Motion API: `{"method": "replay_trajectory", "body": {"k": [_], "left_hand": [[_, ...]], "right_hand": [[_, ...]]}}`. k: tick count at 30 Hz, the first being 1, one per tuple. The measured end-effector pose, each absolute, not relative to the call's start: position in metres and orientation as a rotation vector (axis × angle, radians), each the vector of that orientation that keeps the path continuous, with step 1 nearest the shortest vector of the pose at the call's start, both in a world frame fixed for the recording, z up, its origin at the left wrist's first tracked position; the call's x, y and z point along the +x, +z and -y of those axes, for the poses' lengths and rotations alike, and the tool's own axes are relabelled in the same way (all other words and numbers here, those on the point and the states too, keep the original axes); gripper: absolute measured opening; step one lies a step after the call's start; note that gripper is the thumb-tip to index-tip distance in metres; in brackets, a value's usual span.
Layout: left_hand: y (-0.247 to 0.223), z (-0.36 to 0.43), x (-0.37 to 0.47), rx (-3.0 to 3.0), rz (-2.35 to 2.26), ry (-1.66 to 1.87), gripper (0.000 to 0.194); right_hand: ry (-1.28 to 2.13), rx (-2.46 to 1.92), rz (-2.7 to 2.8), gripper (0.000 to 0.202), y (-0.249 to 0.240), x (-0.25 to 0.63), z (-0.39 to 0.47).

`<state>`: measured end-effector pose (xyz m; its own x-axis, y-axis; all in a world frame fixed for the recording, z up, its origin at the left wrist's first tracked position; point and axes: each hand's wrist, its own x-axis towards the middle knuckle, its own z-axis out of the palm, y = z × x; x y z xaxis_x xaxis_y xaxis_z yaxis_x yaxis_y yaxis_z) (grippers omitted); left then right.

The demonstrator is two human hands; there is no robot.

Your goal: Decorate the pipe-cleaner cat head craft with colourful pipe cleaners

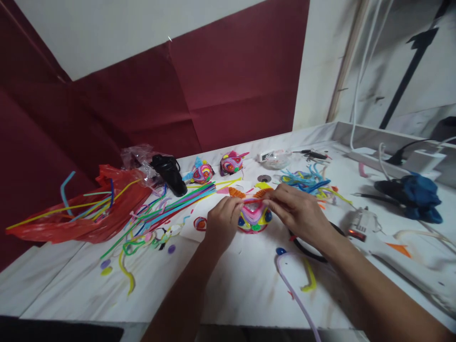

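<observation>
A colourful mask-like craft piece point(253, 219) with pink, yellow, blue and green coils and orange ear shapes lies on the white table between my two hands. Across its upper part runs a short red pipe cleaner point(252, 201). My left hand point(223, 221) pinches the red strip's left end, fingers curled at the piece's left edge. At the other end, my right hand point(297, 211) is closed on the same strip with thumb and fingertips. Part of the craft piece is hidden behind the fingers.
Loose pipe cleaners point(185, 202) and a red plastic bag point(117, 204) lie left. Two finished-looking colourful pieces point(202, 172) stand behind. Blue pipe cleaners point(302, 180), a glue gun point(360, 223) and a dark blue bundle point(415, 194) are right. A lilac strip point(294, 289) crosses the front.
</observation>
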<state>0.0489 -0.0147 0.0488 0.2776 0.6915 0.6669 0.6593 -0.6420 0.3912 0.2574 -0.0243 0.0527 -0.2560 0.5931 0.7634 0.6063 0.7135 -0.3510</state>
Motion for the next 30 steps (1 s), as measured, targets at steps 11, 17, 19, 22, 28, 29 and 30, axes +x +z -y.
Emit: {"method": "replay_trajectory", "body": {"k": [11, 17, 19, 22, 28, 29, 30], "left_hand": [[0.052, 0.032, 0.051, 2.011, -1.138, 1.211, 0.017], [0.05, 0.032, 0.053, 1.535, -0.901, 1.124, 0.025], [0.048, 0.03, 0.053, 1.451, -0.903, 1.149, 0.029], [0.047, 0.029, 0.054, 1.427, -0.926, 1.198, 0.026], [0.047, 0.033, 0.057, 1.797, -1.033, 1.32, 0.013], [0.048, 0.034, 0.057, 1.871, -1.048, 1.357, 0.011], [0.048, 0.035, 0.058, 1.941, -1.06, 1.389, 0.01]], "right_hand": [[-0.337, -0.728, 2.009, 0.017, 0.043, 0.25, 0.033], [-0.102, -0.691, 1.932, 0.012, 0.044, 0.25, 0.032], [-0.128, -0.716, 1.899, 0.013, 0.044, 0.25, 0.032], [-0.168, -0.779, 1.855, 0.009, 0.046, 0.25, 0.033], [-0.045, -0.859, 1.817, 0.008, 0.05, 0.249, 0.038], [-0.019, -0.849, 1.817, 0.008, 0.051, 0.248, 0.038], [0.008, -0.83, 1.821, 0.008, 0.051, 0.248, 0.038]]}}
